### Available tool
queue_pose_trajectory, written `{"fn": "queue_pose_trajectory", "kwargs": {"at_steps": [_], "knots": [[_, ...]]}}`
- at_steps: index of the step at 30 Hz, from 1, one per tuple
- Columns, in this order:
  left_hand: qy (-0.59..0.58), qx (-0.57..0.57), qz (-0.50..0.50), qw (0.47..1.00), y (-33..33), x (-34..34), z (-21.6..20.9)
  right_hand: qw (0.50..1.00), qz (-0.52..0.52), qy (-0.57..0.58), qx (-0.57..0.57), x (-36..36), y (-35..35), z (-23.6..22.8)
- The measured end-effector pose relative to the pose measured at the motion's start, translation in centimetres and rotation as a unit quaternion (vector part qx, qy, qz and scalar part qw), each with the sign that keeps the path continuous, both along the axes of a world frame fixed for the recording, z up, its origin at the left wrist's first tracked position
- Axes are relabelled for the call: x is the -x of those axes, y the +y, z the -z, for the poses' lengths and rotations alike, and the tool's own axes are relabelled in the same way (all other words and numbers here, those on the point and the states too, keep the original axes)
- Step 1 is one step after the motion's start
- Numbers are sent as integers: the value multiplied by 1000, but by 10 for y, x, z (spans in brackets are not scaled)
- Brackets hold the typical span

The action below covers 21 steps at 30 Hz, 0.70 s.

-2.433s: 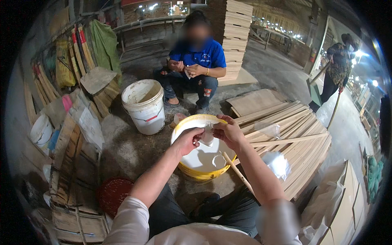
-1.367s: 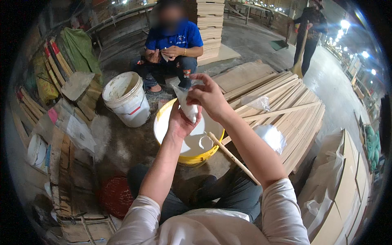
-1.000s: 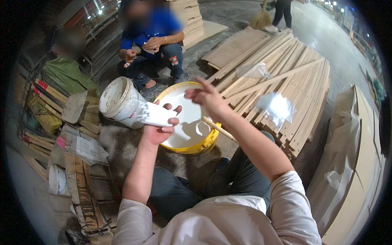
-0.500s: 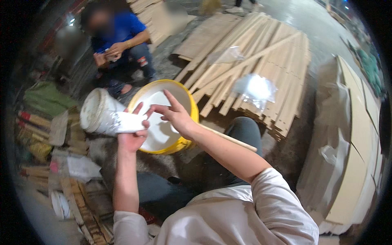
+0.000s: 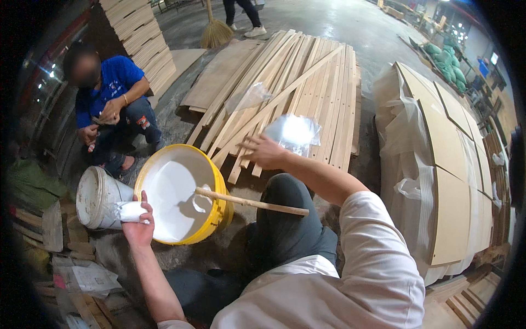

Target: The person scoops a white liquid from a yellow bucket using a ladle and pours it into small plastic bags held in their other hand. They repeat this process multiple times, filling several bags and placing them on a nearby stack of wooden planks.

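Note:
My left hand (image 5: 138, 226) is closed around a small, smooth white object (image 5: 131, 211); its exact kind I cannot make out. That hand is beside the near left side of a large yellow bucket (image 5: 215, 223), whose inside is white. A smaller white pail (image 5: 91, 198) with a stained rim stands tilted just left of it. My right hand (image 5: 266, 152) reaches over the near ends of the wooden strips (image 5: 298, 96), fingers spread with nothing in them, close to a shiny clear plastic bag (image 5: 296, 133). A wooden stick (image 5: 255, 203) extends from the bucket across toward my knee.
A co-worker in a blue shirt (image 5: 118, 74) crouches at far left, before a tall stack of boards (image 5: 139, 41). Another person stands near a straw broom (image 5: 216, 34). Wrapped panels (image 5: 446, 203) are piled at right. Wood scraps (image 5: 52, 227) lie at lower left.
My right hand has left its place beside my left hand above the bucket and moved right, over the strips. My left hand still holds the white object. The view has shifted.

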<state>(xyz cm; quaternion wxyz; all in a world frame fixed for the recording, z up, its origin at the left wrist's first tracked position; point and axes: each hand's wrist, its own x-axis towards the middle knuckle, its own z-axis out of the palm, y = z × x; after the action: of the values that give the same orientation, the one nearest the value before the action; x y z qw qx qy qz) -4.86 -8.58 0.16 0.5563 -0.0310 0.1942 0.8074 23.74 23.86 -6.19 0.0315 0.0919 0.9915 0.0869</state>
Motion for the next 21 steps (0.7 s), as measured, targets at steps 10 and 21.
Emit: {"fn": "queue_pose_trajectory", "kwargs": {"at_steps": [10, 21], "knots": [[38, -65, -99, 992, 20, 69, 8, 864, 474, 157, 62, -159, 79, 93], [117, -117, -155, 974, 42, 97, -22, 693, 579, 404, 145, -122, 88, 85]]}}
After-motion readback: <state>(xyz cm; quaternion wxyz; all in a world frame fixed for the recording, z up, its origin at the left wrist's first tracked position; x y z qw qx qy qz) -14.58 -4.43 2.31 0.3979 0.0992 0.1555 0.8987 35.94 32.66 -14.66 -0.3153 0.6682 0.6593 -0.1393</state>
